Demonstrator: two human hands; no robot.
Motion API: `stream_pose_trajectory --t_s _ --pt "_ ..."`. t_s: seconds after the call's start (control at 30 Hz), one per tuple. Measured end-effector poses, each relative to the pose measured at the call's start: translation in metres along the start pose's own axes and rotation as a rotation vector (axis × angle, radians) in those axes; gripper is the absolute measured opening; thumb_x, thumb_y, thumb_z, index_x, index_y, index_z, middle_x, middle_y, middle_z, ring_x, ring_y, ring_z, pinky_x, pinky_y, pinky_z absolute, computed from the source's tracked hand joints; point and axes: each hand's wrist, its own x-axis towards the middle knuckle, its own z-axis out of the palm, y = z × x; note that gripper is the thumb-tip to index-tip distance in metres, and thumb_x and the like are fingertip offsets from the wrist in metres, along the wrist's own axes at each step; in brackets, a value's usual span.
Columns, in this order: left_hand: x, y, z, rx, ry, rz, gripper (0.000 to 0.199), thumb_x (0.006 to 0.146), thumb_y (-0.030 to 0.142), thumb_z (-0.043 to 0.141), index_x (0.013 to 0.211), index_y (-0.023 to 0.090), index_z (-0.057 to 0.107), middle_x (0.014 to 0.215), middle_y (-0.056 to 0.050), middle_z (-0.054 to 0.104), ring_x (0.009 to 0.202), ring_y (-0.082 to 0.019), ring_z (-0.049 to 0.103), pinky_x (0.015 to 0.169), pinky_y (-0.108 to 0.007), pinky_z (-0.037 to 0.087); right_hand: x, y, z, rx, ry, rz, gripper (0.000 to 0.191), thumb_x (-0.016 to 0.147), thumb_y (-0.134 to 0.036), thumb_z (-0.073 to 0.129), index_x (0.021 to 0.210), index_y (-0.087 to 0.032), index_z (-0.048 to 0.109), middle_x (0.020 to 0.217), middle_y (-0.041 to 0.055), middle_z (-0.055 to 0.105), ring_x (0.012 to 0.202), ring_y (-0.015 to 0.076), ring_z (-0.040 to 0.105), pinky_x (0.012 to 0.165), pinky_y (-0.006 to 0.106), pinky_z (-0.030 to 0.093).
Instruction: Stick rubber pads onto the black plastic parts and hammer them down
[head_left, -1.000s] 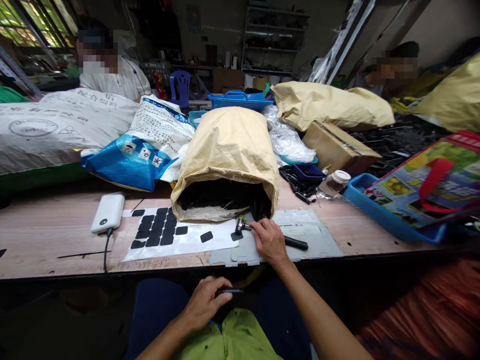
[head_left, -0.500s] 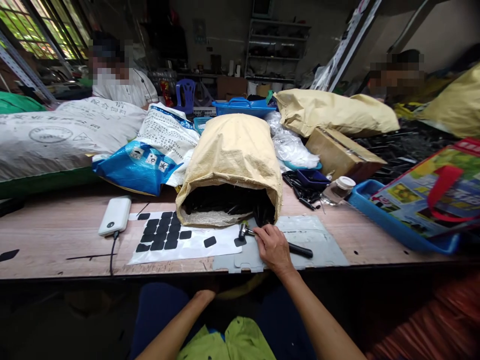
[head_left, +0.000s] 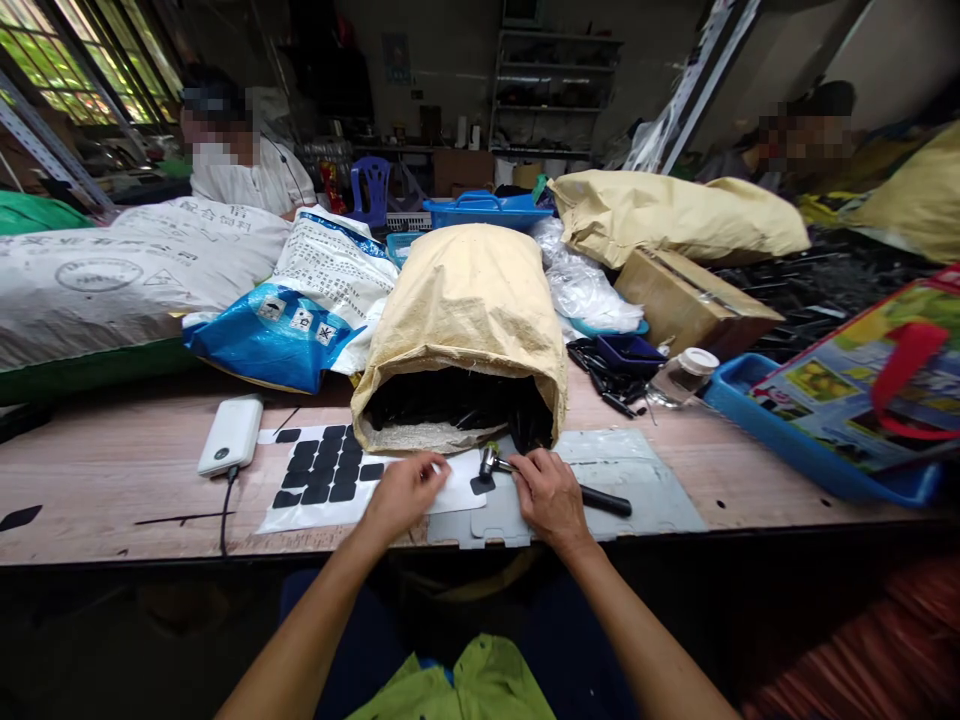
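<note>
My right hand is wrapped over the shaft of a small hammer. The hammer's metal head and black handle show on either side of the fingers. It lies low over a grey board on the table. My left hand is over a white sheet, fingers curled and thumb close to the index finger; what it may pinch is hidden. Rows of black rounded patches cover the sheet's left part. One loose black patch lies by the hammer head. A beige sack opens toward me, with black pieces inside.
A white power bank with a cable lies left. Behind it are a blue-white bag and large white sacks. To the right stand a clear jar, a cardboard box and a blue tray. Two people sit across the table.
My left hand has come up from below the table edge onto the white sheet, covering the spot where a loose black patch lay. My right hand stays on the hammer.
</note>
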Motion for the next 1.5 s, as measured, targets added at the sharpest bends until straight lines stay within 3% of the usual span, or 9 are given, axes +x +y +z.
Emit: stream_pose_trajectory --t_s 0.07,0.1,0.27,0.47,0.7,0.9,1.17,1.33,1.5 --pt "0.041 -0.003 -0.02 0.263 0.339 -0.077 0.034 0.094 0.04 0.052 0.111 0.019 0.073 0.101 -0.01 0.073 0.093 -0.026 0.068 0.082 -0.035 0.05 0.0 0.0 0.0 0.004 0.0 0.002 0.024 0.098 -0.023 0.053 0.116 -0.024 0.068 0.096 0.0068 0.06 0.094 0.0226 0.05 0.082 0.035 0.037" --pt "0.06 -0.006 -0.027 0.359 0.408 -0.116 0.034 0.094 0.039 0.052 0.115 0.018 0.071 0.107 -0.013 0.071 0.099 -0.028 0.067 0.085 -0.037 0.05 0.0 0.001 -0.001 0.008 -0.001 0.002 0.024 0.098 -0.023 0.053 0.117 -0.024 0.068 0.097 0.0066 0.06 0.094 0.0225 0.05 0.082 0.034 0.037" --pt "0.104 -0.015 -0.039 0.569 0.314 -0.264 0.033 0.09 0.036 0.056 0.113 0.017 0.07 0.118 -0.019 0.066 0.105 -0.035 0.067 0.084 -0.042 0.052 0.0 0.001 -0.002 0.017 -0.005 0.005 0.022 0.096 -0.024 0.055 0.115 -0.024 0.068 0.098 0.0061 0.06 0.094 0.0219 0.049 0.081 0.034 0.037" --pt "0.065 -0.017 -0.03 0.459 0.349 -0.274 0.03 0.088 0.044 0.061 0.105 0.021 0.069 0.102 -0.011 0.073 0.095 -0.031 0.068 0.075 -0.036 0.049 -0.001 -0.001 -0.002 0.012 -0.01 0.012 0.023 0.097 -0.024 0.055 0.116 -0.025 0.068 0.098 0.0064 0.06 0.095 0.0222 0.049 0.08 0.034 0.036" --pt "0.007 -0.016 0.027 0.084 0.239 -0.129 0.019 0.082 0.037 0.067 0.091 0.021 0.07 0.081 -0.001 0.07 0.075 -0.019 0.063 0.068 -0.027 0.044 -0.001 -0.001 -0.001 0.009 -0.006 0.015 0.022 0.096 -0.024 0.055 0.114 -0.025 0.069 0.098 0.0067 0.059 0.095 0.0226 0.049 0.08 0.034 0.036" --pt "0.006 -0.01 0.034 0.108 0.273 -0.071 0.017 0.081 0.036 0.068 0.088 0.021 0.072 0.084 -0.004 0.068 0.082 -0.021 0.063 0.073 -0.03 0.045 -0.001 -0.001 -0.002 0.016 -0.011 0.024 0.022 0.097 -0.024 0.055 0.114 -0.025 0.069 0.098 0.0062 0.059 0.095 0.0223 0.049 0.081 0.034 0.036" --pt "0.014 -0.015 0.042 -0.602 0.113 -0.341 0.034 0.066 0.041 0.079 0.085 0.016 0.066 0.067 -0.001 0.069 0.062 -0.016 0.068 0.06 -0.025 0.05 -0.001 -0.001 -0.002 0.01 -0.003 0.023 0.021 0.096 -0.025 0.055 0.113 -0.025 0.068 0.097 0.0061 0.059 0.094 0.0224 0.049 0.08 0.034 0.036" --pt "0.021 -0.004 0.039 -0.174 0.138 -0.266 0.019 0.07 0.037 0.076 0.075 0.02 0.068 0.064 0.0 0.07 0.062 -0.016 0.065 0.056 -0.024 0.042 -0.001 -0.001 -0.001 0.017 -0.005 0.027 0.022 0.096 -0.025 0.056 0.114 -0.025 0.068 0.097 0.0063 0.059 0.095 0.0226 0.049 0.081 0.034 0.036" --pt "0.029 0.004 0.024 0.228 0.046 -0.245 0.031 0.077 0.052 0.072 0.068 0.023 0.068 0.066 -0.002 0.07 0.068 -0.02 0.063 0.058 -0.027 0.036 -0.001 -0.002 -0.002 0.029 0.002 0.034 0.023 0.096 -0.024 0.056 0.115 -0.025 0.068 0.099 0.0068 0.06 0.095 0.0227 0.05 0.08 0.034 0.036"
